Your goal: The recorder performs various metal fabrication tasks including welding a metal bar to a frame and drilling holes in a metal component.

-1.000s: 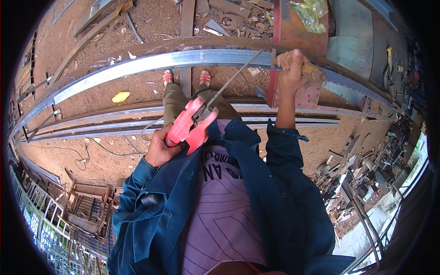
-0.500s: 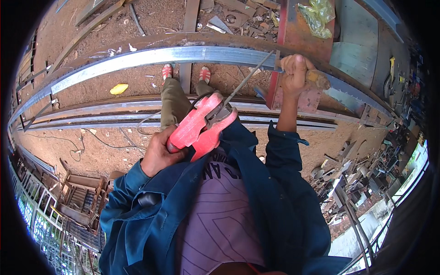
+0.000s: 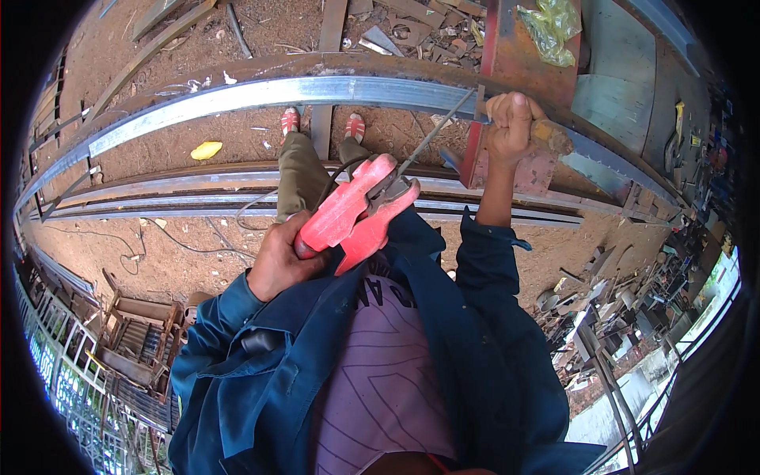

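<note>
My left hand (image 3: 281, 257) is wrapped round the handle of a red welding electrode holder (image 3: 352, 210), in front of my chest. Clamped in its jaws, a thin grey welding rod (image 3: 435, 133) slants up and right. The rod's tip reaches a long shiny metal beam (image 3: 301, 91), beside a small rusty upright edge; I cannot tell if they touch. My right hand (image 3: 509, 125) is closed at the beam, right of the tip, thumb upward. A yellowish-brown, rough rounded end (image 3: 552, 138) sticks out from that fist; the rest is hidden.
Several long metal bars (image 3: 158, 194) lie across the ground below the beam. A red-brown metal plate (image 3: 532, 67) bears a crumpled yellow-green plastic bag (image 3: 550, 32). Cables (image 3: 190, 247) trail over the dirt at left. Scrap pieces (image 3: 606, 317) are heaped at right.
The electrode holder and my left hand have shifted slightly right and up, while the rod's tip stays by the beam. My right hand has hardly moved.
</note>
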